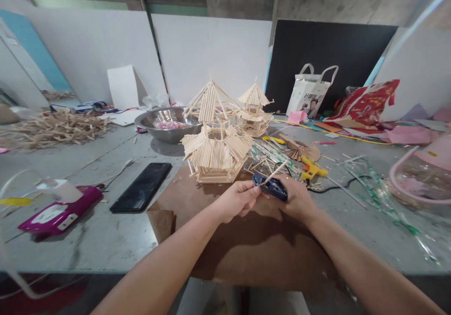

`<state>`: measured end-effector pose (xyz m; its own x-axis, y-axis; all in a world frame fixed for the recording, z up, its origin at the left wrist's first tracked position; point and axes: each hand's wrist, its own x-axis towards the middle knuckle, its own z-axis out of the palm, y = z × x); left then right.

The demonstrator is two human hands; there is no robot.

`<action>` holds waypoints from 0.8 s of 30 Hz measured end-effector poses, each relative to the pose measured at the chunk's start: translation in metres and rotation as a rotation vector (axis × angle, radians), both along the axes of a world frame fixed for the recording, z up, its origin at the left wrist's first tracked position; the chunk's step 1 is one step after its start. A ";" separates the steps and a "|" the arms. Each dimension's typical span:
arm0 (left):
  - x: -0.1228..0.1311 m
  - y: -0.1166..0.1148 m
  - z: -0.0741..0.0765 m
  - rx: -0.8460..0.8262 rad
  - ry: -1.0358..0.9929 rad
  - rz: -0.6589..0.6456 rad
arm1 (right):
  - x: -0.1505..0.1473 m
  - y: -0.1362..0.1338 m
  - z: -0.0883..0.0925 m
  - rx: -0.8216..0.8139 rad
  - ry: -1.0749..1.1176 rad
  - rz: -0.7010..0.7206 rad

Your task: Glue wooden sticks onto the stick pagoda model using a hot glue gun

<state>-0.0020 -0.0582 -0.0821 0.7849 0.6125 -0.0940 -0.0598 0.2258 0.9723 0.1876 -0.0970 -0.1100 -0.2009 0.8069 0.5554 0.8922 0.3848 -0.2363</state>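
Pinched in the fingers of my left hand [243, 198] is one end of a thin wooden stick [276, 171], which slants up to the right. My right hand [294, 193] is wrapped round a dark blue tool [270, 186], whose front end meets the stick close to my left fingertips. Both hands are above a brown paper sheet [225, 240]. Just behind them stands a tiered pavilion model [218, 153] built of wooden sticks, and a second, smaller-looking one [254, 110] is farther back.
A black phone [141, 187] and a purple power strip [63, 210] lie at left. Behind are a metal bowl [169, 124] and a stick pile [59, 129]. At right are a yellow glue gun [312, 168], its cable, green-and-clear wrappers [380, 192] and a pink-rimmed container [419, 178].
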 end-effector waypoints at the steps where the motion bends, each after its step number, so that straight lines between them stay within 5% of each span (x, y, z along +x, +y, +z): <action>1: -0.001 0.000 0.001 -0.030 -0.002 -0.033 | 0.000 0.000 0.000 0.006 -0.009 0.003; 7: -0.009 0.002 0.002 -0.148 0.004 -0.204 | -0.002 -0.004 0.006 -0.025 -0.040 -0.001; 12: -0.008 0.002 0.000 -0.123 -0.001 -0.212 | -0.002 -0.004 0.005 -0.030 -0.036 0.006; 20: 0.010 -0.002 -0.009 0.506 0.049 0.319 | -0.003 0.000 0.002 -0.115 0.013 -0.123; 24: 0.009 -0.004 -0.010 0.693 0.114 0.415 | -0.005 0.001 0.001 -0.119 0.015 -0.137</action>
<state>0.0074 -0.0624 -0.0922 0.4897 0.7997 0.3472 0.1016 -0.4479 0.8883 0.1827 -0.0960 -0.1089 -0.0773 0.8864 0.4564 0.9305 0.2285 -0.2863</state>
